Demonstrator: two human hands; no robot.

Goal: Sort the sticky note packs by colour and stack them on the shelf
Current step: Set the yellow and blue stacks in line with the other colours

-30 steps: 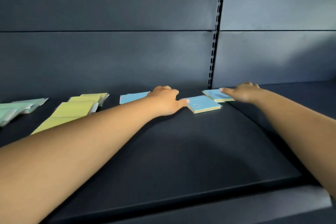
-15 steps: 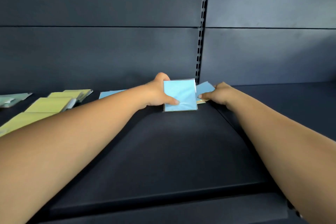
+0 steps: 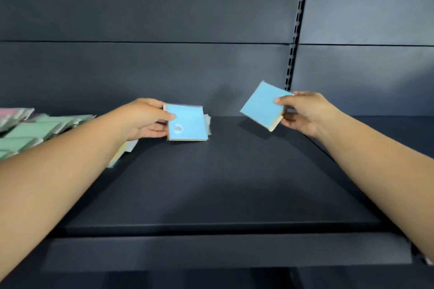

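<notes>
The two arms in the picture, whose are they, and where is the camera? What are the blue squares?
The arms belong to a person, not a machine. The camera sits on that person's head and looks forward and down, so you see what they see. There is one view only.

The blue squares are packs of sticky notes. The left hand grips one blue pack, which has a small round label. The right hand pinches another blue pack, tilted and lifted above the dark shelf.

Far left on the shelf lie green packs, with something pink behind them. A few pale packs peek out from under the left arm; their colour is hard to tell.
</notes>
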